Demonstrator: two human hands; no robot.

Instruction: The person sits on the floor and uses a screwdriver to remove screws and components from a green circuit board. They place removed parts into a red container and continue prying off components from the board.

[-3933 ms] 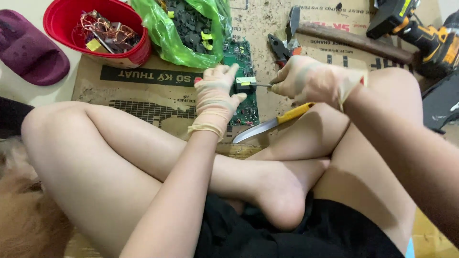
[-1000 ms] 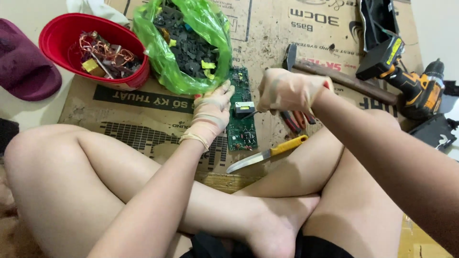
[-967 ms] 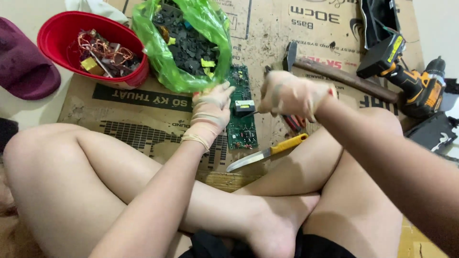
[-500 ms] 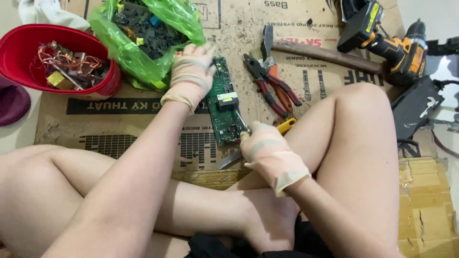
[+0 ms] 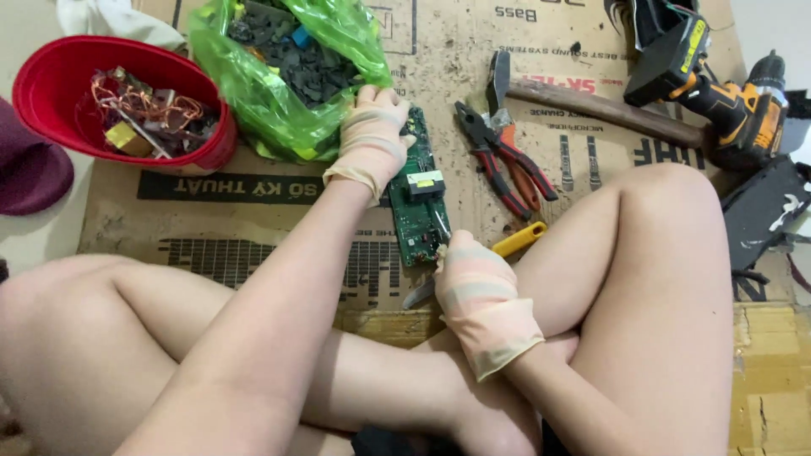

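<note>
In the head view, the person is sitting cross-legged on a flattened cardboard sheet (image 5: 591, 34) and working on a green circuit board (image 5: 418, 203) lying flat on it. The gloved left hand (image 5: 372, 139) is resting with its fingers curled over the board's far end, pressing it down rather than pinching it. The gloved right hand (image 5: 477, 291) is sitting at the board's near end, closed around something slim; whether that is a tool tip or a board part I cannot tell, since the fingers are covering it. A yellow-handled knife (image 5: 498, 257) is lying partly under this hand, its blade pointing toward the knees.

By my reading, the step in hand is prying parts off the board; the next move is calling for firm pressure from the left hand while the right levers at the near edge.

Red pliers (image 5: 507, 156), a hammer (image 5: 591, 105) and a cordless drill (image 5: 718, 89) are lying to the right; a green bag (image 5: 253, 93) and a red bowl (image 5: 51, 84) are standing to the left
</note>
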